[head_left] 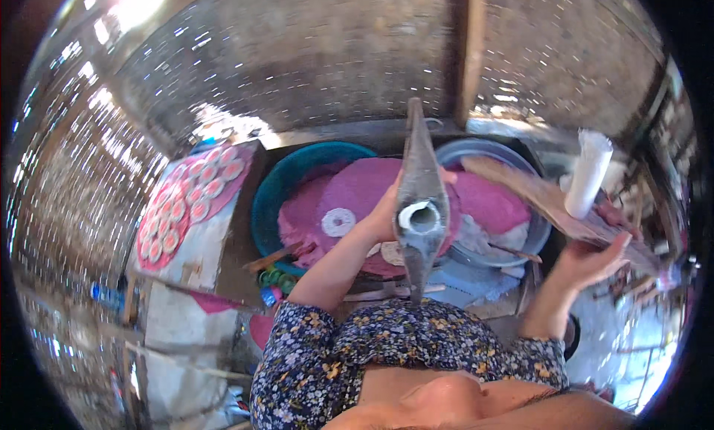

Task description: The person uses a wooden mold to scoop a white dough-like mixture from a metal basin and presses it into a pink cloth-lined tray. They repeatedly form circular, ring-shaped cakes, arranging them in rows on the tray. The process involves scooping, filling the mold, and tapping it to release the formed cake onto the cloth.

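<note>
Metal tool [422, 246] clamped in left hand [382, 217]; right hand [590, 268] touches wooden board [539, 194]; grip unclear.

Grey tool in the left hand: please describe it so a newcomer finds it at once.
Find the teal basin. Just right of it, the left hand holds the grey tool. Its white-rimmed round hole, between two tapered ends, sets it apart.

A grey, spindle-shaped press block [421, 240] points lengthwise near to far, its round, white-lined hole facing the camera. Right of this block, a brown wooden board [549, 202] slants, a white cylinder [589, 175] rising from it.
</note>
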Demonstrator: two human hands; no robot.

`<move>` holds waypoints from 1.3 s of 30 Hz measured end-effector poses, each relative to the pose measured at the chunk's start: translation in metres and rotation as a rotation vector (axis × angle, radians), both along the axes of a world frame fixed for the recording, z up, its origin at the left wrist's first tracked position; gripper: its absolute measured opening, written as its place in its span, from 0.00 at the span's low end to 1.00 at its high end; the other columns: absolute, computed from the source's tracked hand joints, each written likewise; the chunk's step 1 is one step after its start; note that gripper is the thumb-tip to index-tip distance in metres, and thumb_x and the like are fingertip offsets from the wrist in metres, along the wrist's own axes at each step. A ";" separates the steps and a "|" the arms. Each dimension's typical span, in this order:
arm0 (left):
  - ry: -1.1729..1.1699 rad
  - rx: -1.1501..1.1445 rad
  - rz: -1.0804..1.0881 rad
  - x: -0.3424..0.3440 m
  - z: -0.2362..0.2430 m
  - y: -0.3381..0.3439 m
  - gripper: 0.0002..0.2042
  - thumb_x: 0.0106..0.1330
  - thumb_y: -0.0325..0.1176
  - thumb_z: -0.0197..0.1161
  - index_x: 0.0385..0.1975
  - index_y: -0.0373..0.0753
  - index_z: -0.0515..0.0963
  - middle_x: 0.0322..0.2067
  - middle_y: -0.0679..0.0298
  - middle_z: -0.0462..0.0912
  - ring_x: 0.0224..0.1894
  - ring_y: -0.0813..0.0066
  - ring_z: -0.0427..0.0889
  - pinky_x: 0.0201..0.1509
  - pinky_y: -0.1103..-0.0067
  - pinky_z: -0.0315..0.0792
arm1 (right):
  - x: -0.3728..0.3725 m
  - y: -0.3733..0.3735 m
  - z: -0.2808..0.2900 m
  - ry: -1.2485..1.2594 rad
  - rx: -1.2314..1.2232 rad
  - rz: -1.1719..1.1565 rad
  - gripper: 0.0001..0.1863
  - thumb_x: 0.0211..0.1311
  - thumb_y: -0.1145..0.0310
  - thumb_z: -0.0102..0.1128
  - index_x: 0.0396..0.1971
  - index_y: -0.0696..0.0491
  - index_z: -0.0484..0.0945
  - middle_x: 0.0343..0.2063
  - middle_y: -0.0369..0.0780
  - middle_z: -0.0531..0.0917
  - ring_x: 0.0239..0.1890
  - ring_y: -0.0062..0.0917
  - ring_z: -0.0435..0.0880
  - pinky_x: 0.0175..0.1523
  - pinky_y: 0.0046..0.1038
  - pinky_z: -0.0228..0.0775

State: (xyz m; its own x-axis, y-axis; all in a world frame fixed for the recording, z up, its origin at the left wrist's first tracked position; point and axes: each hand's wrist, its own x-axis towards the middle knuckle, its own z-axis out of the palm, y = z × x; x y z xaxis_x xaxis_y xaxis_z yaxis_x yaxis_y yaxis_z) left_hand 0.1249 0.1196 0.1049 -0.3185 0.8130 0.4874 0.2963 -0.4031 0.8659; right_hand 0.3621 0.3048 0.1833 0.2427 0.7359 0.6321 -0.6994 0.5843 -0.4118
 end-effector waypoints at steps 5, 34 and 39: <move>-0.740 0.318 -0.384 0.005 -0.016 0.026 0.22 0.50 0.47 0.66 0.43 0.46 0.72 0.50 0.62 0.69 0.58 0.59 0.63 0.60 0.59 0.58 | -0.040 -0.032 -0.048 -0.182 0.075 0.492 0.19 0.61 0.58 0.48 0.46 0.53 0.61 0.41 0.47 0.73 0.49 0.37 0.71 0.55 0.41 0.60; -0.369 0.680 0.249 0.008 0.046 -0.206 0.21 0.51 0.54 0.63 0.38 0.47 0.71 0.53 0.58 0.66 0.58 0.55 0.62 0.61 0.56 0.55 | -0.049 0.138 -0.234 -2.439 0.799 0.514 0.16 0.43 0.61 0.58 0.33 0.50 0.80 0.29 0.46 0.81 0.35 0.39 0.80 0.41 0.38 0.71; -0.291 0.688 0.075 0.012 0.050 -0.186 0.27 0.57 0.58 0.52 0.47 0.42 0.69 0.55 0.55 0.65 0.59 0.54 0.62 0.60 0.57 0.56 | -0.038 0.142 -0.224 -2.366 0.859 0.643 0.16 0.47 0.57 0.56 0.35 0.49 0.80 0.27 0.46 0.81 0.34 0.40 0.80 0.41 0.38 0.71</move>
